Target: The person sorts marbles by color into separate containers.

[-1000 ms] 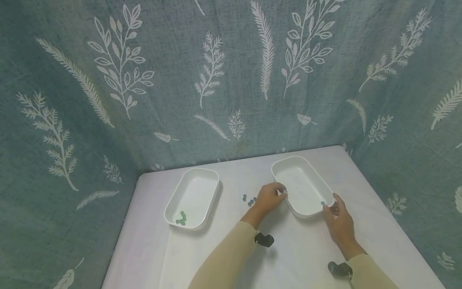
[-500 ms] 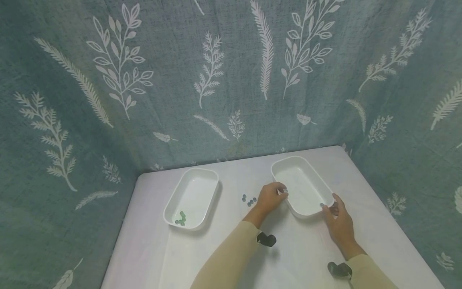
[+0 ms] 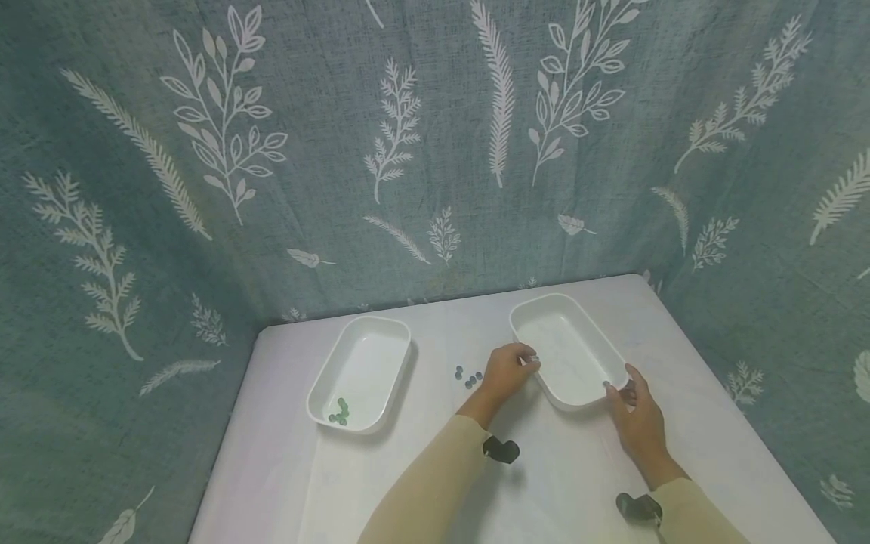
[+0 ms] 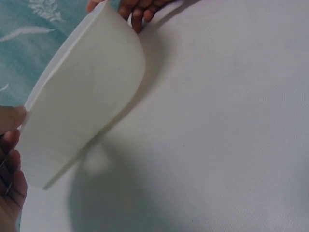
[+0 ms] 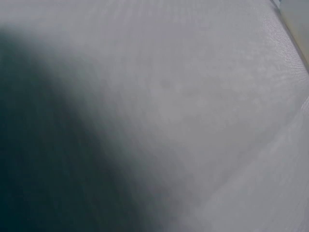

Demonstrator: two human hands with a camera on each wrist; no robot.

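Observation:
A white rectangular tray (image 3: 567,351) with rounded corners stands at the right of the table in the head view. My left hand (image 3: 504,375) pinches its left rim, thumb on top and fingers curled beneath. At the near right corner, my right hand (image 3: 637,419) grips the rim between thumb and fingers. A tiny bluish bead-like piece (image 3: 607,384) shows inside the tray by the right thumb. The left wrist view catches the tray's outer wall (image 4: 87,82) from the side, with a hand at each end. Only blurred tabletop and a dark shape fill most of the right wrist view.
Several small bluish round pieces (image 3: 470,381) lie on the white table (image 3: 544,483), left of my left hand. Farther left stands a second white tray (image 3: 367,363) with several green pieces (image 3: 343,410) in its near end. A patterned teal curtain (image 3: 442,151) hangs behind the table.
The tiny bluish piece inside the right tray has shifted slightly toward the right thumb and near wall. Both hands keep their places on the rim.

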